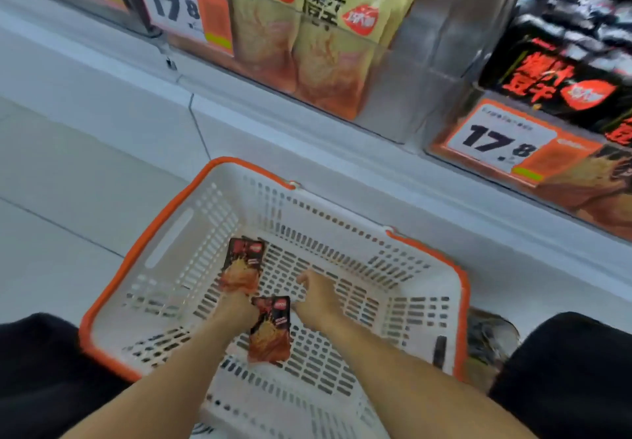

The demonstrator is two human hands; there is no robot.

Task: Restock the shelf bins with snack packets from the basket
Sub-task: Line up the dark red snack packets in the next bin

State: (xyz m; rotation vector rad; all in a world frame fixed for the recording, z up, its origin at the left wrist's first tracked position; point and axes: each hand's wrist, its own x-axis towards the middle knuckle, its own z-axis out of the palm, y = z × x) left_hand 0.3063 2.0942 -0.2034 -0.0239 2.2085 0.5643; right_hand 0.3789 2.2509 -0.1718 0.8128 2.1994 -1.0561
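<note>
Both hands in white slotted plastic basket (219, 206) (orange rim): left hand (239, 305) grips black-red foil snack packet (241, 269), right hand (316, 296) pinches second black-red packet (270, 332)

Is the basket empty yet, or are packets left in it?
Not empty. Two dark red packets show in the basket: one at the left hand, another lying between the wrists.

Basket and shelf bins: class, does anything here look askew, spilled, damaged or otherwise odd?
Nothing stands out. The white basket holds two dark red snack packets, both intact, with both hands reaching in. The yellow packets and black packets stand upright in their bins.
</note>
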